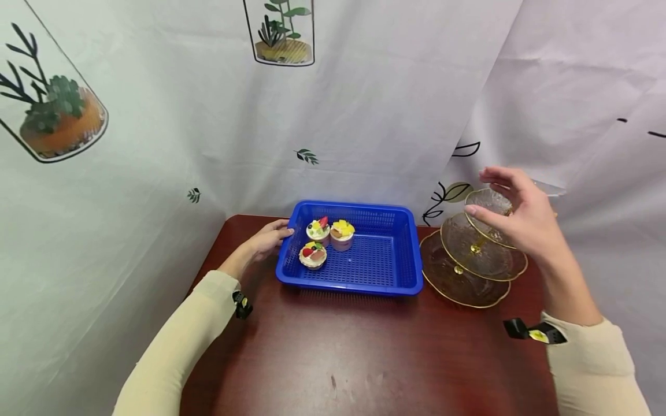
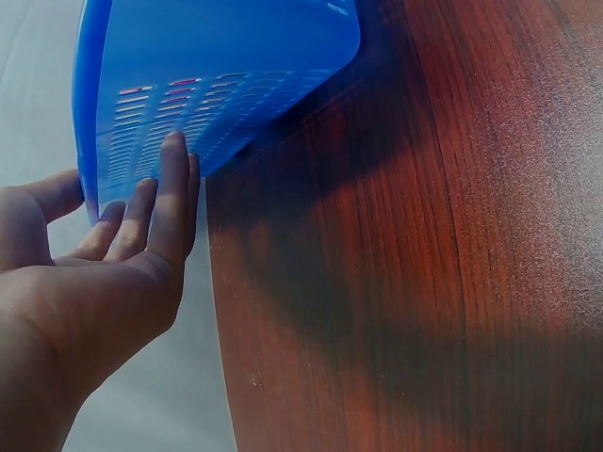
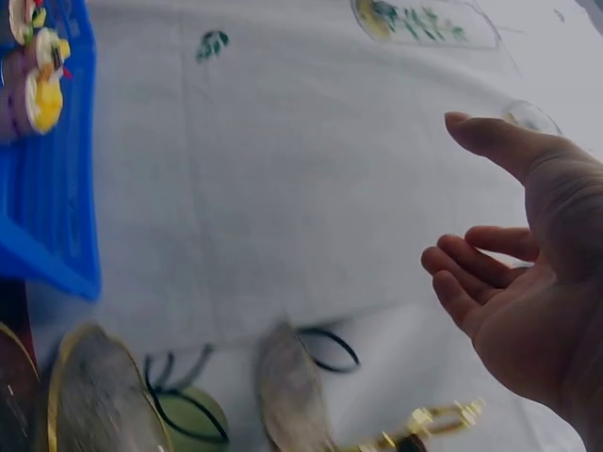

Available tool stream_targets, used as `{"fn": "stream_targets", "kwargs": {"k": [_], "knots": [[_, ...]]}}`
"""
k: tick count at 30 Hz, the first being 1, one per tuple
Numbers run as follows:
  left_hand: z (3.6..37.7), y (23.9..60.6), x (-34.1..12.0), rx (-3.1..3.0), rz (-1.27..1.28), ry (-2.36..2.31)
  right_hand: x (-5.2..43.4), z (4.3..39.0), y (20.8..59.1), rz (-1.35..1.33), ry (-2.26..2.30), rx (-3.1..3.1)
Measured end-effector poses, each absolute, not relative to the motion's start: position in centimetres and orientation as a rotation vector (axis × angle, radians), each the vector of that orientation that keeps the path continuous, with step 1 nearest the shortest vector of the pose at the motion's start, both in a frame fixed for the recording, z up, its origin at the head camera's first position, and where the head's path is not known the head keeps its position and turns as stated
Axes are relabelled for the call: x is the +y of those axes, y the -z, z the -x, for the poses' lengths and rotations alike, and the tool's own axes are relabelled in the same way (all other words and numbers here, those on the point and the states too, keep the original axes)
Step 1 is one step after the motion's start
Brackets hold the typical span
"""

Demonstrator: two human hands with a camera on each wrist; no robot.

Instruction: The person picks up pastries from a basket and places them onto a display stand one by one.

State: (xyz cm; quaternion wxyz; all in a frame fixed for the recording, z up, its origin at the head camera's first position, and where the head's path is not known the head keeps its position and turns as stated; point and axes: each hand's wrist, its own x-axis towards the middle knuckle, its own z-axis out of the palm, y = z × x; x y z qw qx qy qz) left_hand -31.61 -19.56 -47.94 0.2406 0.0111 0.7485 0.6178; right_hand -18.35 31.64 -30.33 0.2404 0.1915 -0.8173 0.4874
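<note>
My right hand point(image 1: 512, 216) hangs over the three-tier glass stand point(image 1: 470, 263), which sits at the right edge of the tabletop point(image 1: 364, 352), toward the far corner. The fingers are loosely spread and curved, gripping nothing; the fingertips sit over the top tier point(image 1: 486, 208), and I cannot tell from the head view whether they touch its rim. The stand lies directly beneath and just ahead of that hand, its gold stem running upright, so this hand is far nearer to it than the other.

My left hand point(image 1: 265, 240) rests with straight fingers against the left wall of the blue basket point(image 1: 385, 260), which stands at the far middle of the tabletop, just beside the stand. Three cupcakes point(image 1: 325, 240) cluster in the basket's far left corner.

The right wrist view shows the open palm point(image 3: 528, 311) clearly empty, with the gold finial point(image 3: 433, 424) below it, which the head view hides behind the hand. The left wrist view confirms the fingers point(image 2: 170, 202) lie flat on the basket's perforated wall point(image 2: 188, 94).
</note>
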Motion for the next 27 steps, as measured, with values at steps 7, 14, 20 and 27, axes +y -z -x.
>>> {"fn": "stream_targets", "kwargs": {"k": [7,14,20,27], "knots": [[31.7,48.0,-19.4,2.055,-0.062,-1.684,28.3,20.2,31.8,-0.639,-1.349,-2.294],[31.7,48.0,-19.6,2.066,-0.079,-1.674,24.7,22.1,34.0,-0.715,-1.355,-2.395],[31.7,48.0,-19.6,2.067,-0.077,-1.675,21.9,23.4,36.4,-0.753,-1.380,-2.487],[31.6,48.1,-19.6,2.065,-0.071,-1.685,18.8,23.9,38.7,-0.771,-1.416,-2.576]]}}
